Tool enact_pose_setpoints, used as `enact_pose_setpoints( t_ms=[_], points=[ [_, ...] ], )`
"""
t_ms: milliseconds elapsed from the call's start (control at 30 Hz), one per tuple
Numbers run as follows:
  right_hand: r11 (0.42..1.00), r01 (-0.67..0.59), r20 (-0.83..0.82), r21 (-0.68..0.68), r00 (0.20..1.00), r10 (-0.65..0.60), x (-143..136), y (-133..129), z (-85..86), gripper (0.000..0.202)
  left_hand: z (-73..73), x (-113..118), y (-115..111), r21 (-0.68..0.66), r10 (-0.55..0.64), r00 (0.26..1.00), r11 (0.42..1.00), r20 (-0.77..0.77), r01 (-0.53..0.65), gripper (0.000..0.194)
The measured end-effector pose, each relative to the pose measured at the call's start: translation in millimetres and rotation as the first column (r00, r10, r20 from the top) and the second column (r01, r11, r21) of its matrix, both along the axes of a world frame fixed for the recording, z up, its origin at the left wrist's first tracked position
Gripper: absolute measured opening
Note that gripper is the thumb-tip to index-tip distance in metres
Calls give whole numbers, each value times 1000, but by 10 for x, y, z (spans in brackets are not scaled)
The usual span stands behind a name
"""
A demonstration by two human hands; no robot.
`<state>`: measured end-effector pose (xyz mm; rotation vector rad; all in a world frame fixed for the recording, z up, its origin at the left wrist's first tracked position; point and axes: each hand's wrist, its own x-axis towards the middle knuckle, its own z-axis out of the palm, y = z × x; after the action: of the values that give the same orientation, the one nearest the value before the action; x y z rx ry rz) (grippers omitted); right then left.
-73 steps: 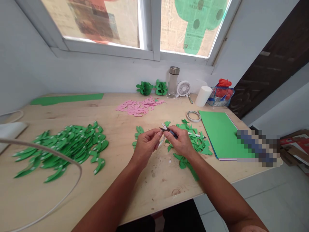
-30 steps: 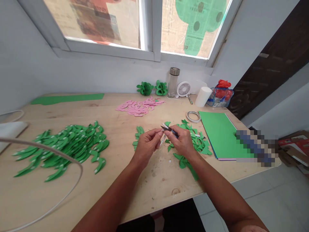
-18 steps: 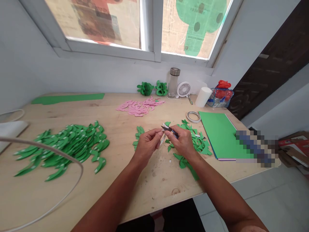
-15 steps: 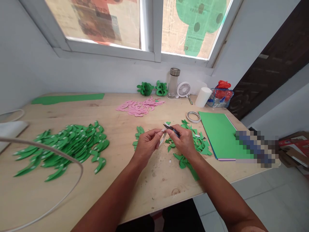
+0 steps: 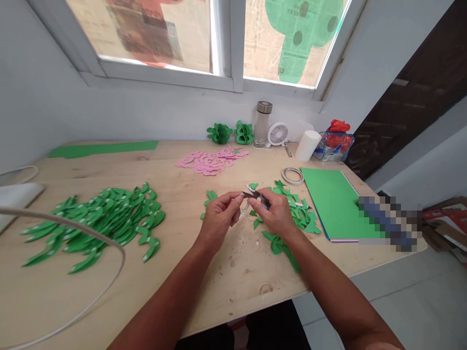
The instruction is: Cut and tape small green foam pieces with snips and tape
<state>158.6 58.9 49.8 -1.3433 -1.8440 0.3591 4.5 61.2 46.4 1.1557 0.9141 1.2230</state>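
My left hand (image 5: 221, 214) is closed, thumb and fingers pinching a narrow strip of white tape (image 5: 244, 211) that hangs down between my hands. Closed around a pair of dark scissors (image 5: 252, 194) is my right hand (image 5: 276, 212). The scissor blades point left and reach my left fingertips. Under and beside my right hand lie green paper scraps (image 5: 302, 218). A few small green cut pieces (image 5: 210, 197) show just behind my left hand. To the left spreads a big heap of green paper leaves (image 5: 105, 218) with white patches on their ends.
Pink paper cutouts (image 5: 209, 163) lie further back. A tape roll (image 5: 293, 176) sits near green sheets (image 5: 335, 204) on the right. Along the wall stand green paper shapes (image 5: 219, 133), a glass bottle (image 5: 261, 126), a fan (image 5: 278, 134) and a white roll (image 5: 307, 146). A cable (image 5: 122, 262) crosses the left foreground.
The scissor blades have shifted down and left, closer to my left fingertips. More of the white strip shows below my hands. The heaps on the table look the same.
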Motion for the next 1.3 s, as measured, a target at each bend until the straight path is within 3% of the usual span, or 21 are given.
enact_pose_setpoints(
  t_ms=[1300],
  points=[
    [1000, -23, 11, 4, 1000, 23, -28, -27, 10, 35, -1, 15, -8, -18, -4, 999, 1000, 46, 5, 27]
  ],
)
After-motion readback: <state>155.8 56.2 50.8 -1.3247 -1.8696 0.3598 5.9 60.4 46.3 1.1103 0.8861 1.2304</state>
